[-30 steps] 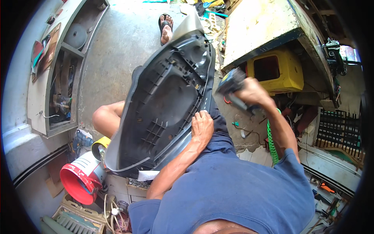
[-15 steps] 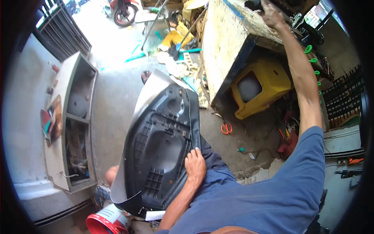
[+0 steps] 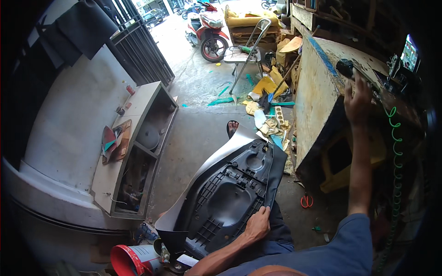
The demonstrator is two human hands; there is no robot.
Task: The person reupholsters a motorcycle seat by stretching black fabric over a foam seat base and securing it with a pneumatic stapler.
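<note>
Head view: a motorcycle seat (image 3: 230, 193) is held upside down across the lap, its black plastic base facing up and a grey cover edge showing along its 9 o'clock side. The left hand (image 3: 257, 225) is laid on the seat's near rim at about 6 o'clock of the base, fingers curled over the edge and gripping it. The right hand (image 3: 358, 97) is stretched up to the wooden workbench (image 3: 317, 92) at 2 o'clock, beside a dark round-headed tool (image 3: 344, 67). Whether the fingers are closed on anything cannot be told; the palm is turned away.

The step in hand is judged to be a pause in work on the seat while something is fetched from the bench. The next move would call for the seat to be kept steady on the lap with one hand while the other comes back.

A green coiled hose (image 3: 395, 152) hangs at 3 o'clock; its lower end is lost in shadow. The bench top is foreshortened and possibly cluttered. A red bucket (image 3: 131, 260) at 7 o'clock is cut by the frame edge. Orange-handled scissors (image 3: 306, 201) lie on the floor.
</note>
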